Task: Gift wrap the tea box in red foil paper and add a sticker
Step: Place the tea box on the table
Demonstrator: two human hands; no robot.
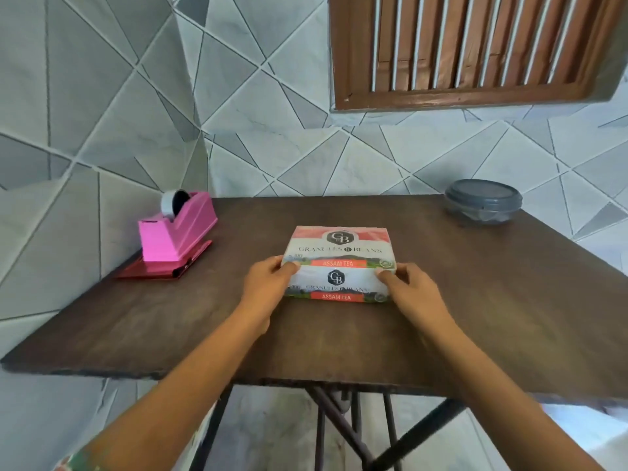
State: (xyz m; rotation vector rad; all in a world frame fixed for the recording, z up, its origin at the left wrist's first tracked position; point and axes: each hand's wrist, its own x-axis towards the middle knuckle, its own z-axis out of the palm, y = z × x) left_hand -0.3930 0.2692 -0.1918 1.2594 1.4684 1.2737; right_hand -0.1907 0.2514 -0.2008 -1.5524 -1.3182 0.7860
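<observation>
The tea box [339, 256], white with red bands and "Assam Tea" labels, lies flat in the middle of the dark wooden table [475, 300]. My left hand [268, 283] grips its left end, thumb on the top edge. My right hand [413, 287] grips its right end the same way. Folded red foil paper [136, 271] lies at the table's left edge, under a pink tape dispenser [176, 232].
A grey lidded round container [483, 201] stands at the table's far right corner. Tiled walls close in behind and to the left. A wooden louvred shutter [475, 45] hangs on the back wall. The table's metal legs [339, 423] show below the near edge.
</observation>
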